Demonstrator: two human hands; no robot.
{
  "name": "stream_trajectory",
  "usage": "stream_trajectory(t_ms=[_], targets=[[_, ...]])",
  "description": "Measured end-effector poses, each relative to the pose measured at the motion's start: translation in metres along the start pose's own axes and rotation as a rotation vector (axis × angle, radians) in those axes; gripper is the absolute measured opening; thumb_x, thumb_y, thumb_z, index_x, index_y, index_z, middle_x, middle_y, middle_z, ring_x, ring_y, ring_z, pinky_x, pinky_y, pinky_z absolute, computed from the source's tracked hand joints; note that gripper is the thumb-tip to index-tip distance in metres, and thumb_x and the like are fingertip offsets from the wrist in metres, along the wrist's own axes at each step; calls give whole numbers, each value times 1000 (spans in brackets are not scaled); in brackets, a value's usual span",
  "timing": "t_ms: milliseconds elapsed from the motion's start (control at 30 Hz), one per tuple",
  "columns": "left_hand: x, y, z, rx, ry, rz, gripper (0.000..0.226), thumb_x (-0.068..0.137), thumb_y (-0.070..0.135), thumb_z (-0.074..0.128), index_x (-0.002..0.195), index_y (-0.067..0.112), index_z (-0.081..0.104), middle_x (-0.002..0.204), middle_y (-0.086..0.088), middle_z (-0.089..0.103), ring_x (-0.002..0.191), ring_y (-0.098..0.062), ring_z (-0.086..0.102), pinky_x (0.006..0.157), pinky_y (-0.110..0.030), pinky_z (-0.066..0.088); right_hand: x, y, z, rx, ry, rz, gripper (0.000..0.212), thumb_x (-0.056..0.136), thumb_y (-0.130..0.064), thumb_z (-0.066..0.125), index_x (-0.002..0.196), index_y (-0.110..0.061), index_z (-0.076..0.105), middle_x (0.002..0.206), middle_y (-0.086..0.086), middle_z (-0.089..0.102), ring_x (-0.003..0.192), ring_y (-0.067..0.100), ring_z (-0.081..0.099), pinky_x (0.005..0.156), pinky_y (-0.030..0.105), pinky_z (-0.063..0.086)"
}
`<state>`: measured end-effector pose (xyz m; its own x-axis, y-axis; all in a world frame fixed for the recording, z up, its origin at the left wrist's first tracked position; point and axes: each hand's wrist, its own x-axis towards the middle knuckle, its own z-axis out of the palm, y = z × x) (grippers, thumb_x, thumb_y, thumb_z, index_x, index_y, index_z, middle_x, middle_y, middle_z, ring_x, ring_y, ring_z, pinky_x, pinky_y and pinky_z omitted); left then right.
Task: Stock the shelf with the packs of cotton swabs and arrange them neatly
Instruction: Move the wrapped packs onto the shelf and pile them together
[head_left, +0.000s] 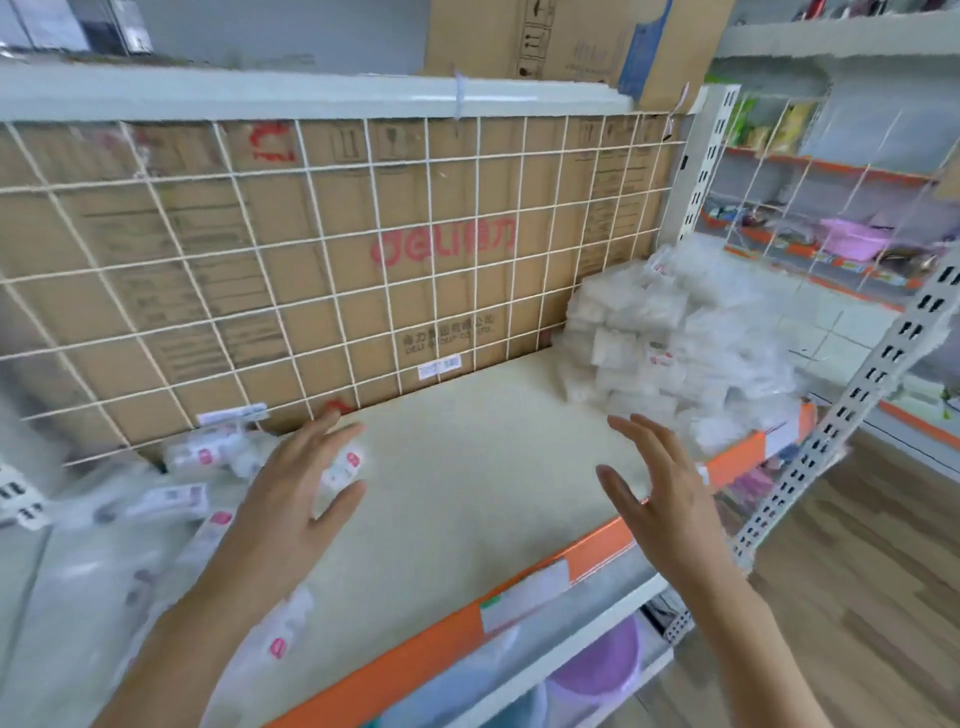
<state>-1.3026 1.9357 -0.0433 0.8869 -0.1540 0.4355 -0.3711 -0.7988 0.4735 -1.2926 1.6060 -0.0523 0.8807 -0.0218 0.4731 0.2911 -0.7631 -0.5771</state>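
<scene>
A pile of clear cotton swab packs (670, 343) lies heaped at the right end of the cream shelf (467, 467). More clear packs with pink labels (208, 457) lie scattered at the left end. My left hand (296, 493) hovers over the left packs with fingers spread, holding nothing. My right hand (660, 488) is raised above the shelf's front edge, fingers straight and apart, a short way left of the right pile. The frame is blurred by motion.
A white wire grid (311, 270) backs the shelf, with a large cardboard box (441, 249) behind it. An orange price strip (467, 629) runs along the front edge. A slotted upright (852, 405) stands at right. Purple tubs (597, 670) sit on the shelf below.
</scene>
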Motion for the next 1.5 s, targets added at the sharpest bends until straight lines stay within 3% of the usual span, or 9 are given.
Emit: stream_trajectory(t_ms=[300,567,767,867,1000,1167,1300,1433,1500], targets=[[-118,-11,-84,162,188,-258,59,82,54,37,131,24,50,139,7,42,129,-9,35,107,-27,25,-21,-79,57,112,-223,-207,42,87,-28,60,127,-18,56,133,9,52,118,31,53,93,43,43],[-206,5,-125,378,335,-617,60,83,49,40,128,13,57,136,-11,51,120,-35,51,97,-42,36,-11,-143,107,273,-461,-482,51,82,-47,46,126,-22,56,131,5,53,118,23,51,95,38,42],[-269,51,-131,466,561,-875,51,84,40,51,128,17,56,139,-6,47,121,-31,50,87,-44,45,-16,-182,137,411,-637,-700,42,88,-21,62,129,-27,52,143,-3,39,134,13,33,98,34,38],[-299,76,-121,513,635,-963,48,91,44,54,129,14,55,139,-7,47,122,-31,48,95,-39,39,-27,-198,149,461,-740,-789,41,88,-20,62,128,-26,52,140,-7,39,135,11,29,99,29,33],[-336,101,-108,482,696,-1063,51,90,48,51,130,16,54,140,-5,45,125,-28,46,93,-53,47,-48,-223,161,520,-846,-876,42,88,-21,62,128,-27,52,142,-4,39,134,9,30,103,33,33],[-376,116,-119,583,694,-1115,59,86,51,38,129,15,56,137,0,49,132,-20,39,105,-46,37,-78,-257,172,554,-943,-958,41,89,-25,60,128,-30,51,143,-5,37,133,13,32,103,37,36],[-402,119,-141,654,760,-1106,55,84,46,41,127,15,56,133,0,50,121,-10,43,98,-32,34,-104,-298,180,562,-985,-990,41,90,-20,60,129,-29,50,143,-6,37,131,12,35,91,7,33],[-440,107,-175,666,782,-1055,44,85,41,47,125,25,53,127,24,39,126,-9,37,98,-31,32,-135,-344,190,564,-935,-1006,41,89,-22,60,129,-26,52,141,-2,40,132,15,36,101,34,36],[-467,96,-192,701,750,-1024,44,84,41,45,125,25,51,126,32,34,127,-13,37,101,-27,31,-153,-368,197,556,-917,-979,41,88,-24,61,129,-26,53,143,0,38,133,16,35,101,37,34]])
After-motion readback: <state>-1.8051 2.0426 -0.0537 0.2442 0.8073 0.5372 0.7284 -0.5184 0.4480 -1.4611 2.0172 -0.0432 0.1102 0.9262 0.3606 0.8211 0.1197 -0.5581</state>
